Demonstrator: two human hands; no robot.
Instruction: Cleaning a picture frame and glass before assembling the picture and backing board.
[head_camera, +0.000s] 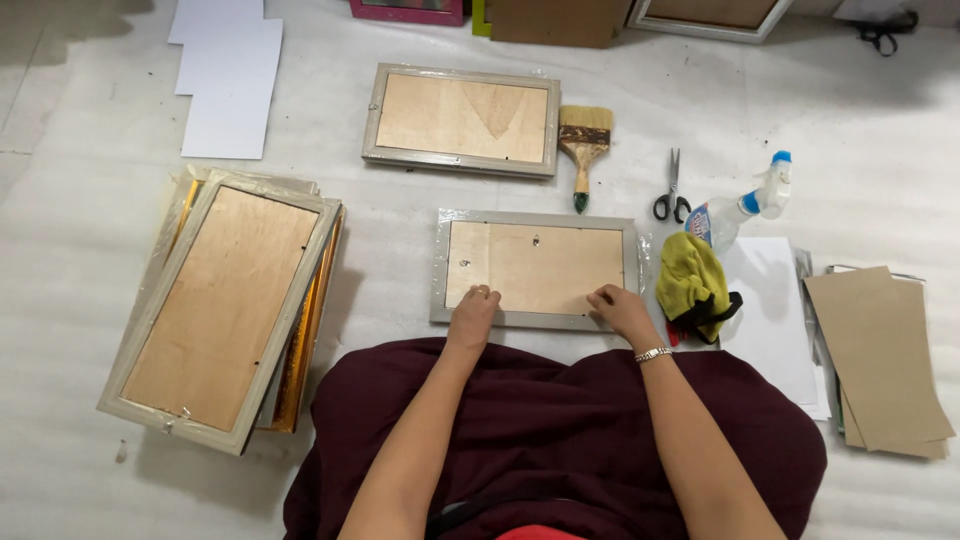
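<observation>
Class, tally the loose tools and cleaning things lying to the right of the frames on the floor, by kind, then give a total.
Paintbrush: 1
Scissors: 1
Spray bottle: 1
Yellow cloth: 1
Total: 4

This is a picture-framing workshop on a floor covered with white foam sheeting (90, 250): grey face-down frames with plywood backs (215, 310), a wooden-handled bristle brush (584, 150), black-handled scissors (672, 190), a plastic spray bottle (745, 205) and stacked brown cardboard backing sheets (880, 360).
</observation>
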